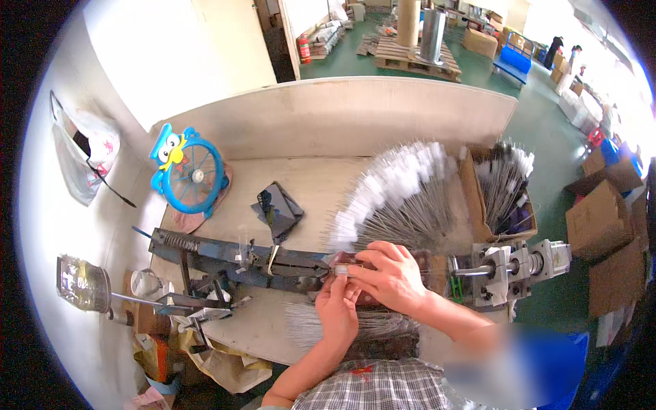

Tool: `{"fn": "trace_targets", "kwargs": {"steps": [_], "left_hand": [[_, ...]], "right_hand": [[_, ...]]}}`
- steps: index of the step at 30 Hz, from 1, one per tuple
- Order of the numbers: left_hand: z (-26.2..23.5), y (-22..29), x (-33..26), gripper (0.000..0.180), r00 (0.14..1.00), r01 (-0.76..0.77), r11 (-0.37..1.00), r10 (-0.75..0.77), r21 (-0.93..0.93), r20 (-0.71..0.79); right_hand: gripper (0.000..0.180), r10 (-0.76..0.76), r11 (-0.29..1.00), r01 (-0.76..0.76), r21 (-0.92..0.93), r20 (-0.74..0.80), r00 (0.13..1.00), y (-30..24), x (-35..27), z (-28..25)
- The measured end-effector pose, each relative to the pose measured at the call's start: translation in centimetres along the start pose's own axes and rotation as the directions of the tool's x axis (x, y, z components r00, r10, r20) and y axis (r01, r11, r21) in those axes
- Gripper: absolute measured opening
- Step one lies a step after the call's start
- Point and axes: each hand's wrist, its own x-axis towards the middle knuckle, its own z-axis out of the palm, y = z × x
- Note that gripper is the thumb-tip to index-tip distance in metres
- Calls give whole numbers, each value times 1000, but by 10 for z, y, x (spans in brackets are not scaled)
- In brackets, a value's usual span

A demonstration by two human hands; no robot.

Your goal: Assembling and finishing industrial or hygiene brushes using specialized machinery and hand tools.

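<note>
Plastic bag (85, 154) on left wall; blue fan (189, 172) on pale wooden bench (321, 184). Blue metal jig (232, 258) mid-bench: left hand (336, 307) and right hand (389, 277) pinch a small white piece (341, 270) there together. White-tipped wires (403, 195) behind; cardboard boxes (605, 232) on green floor (547, 130).

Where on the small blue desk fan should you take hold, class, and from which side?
Best guess: grip the blue fan by its outer ring, reaching from the bench's open front. It stands upright against the back board, the cartoon bird covers its top, and thin spokes fill the middle, so the round rim looks like the sturdiest hold.
</note>
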Motion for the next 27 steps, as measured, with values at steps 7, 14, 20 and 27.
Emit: {"fn": "trace_targets", "kwargs": {"steps": [7, 14, 20, 27], "left_hand": [[1, 0, 0, 6, 1000, 26, 998, -26, 59, 4], [-1, -1, 4, 4, 999, 28, 998, -26, 60, -24], [1, 3, -1, 6, 999, 51, 998, -51, -39, 1], [1, 1, 2, 7, 995, 91, 992, -94, -92, -33]], "right_hand": [[26, -5, 1000, 4, 26, 35, 999, -4, 2, -7], [26, 3, 999, -6, 54, 65, 998, 0, 0, -6], [29, 25, 995, -26, 91, 15, 1000, -5, 0, 0], [33, 81, 996, -79, 29, -65, 995, -9, -2, 3]]}}
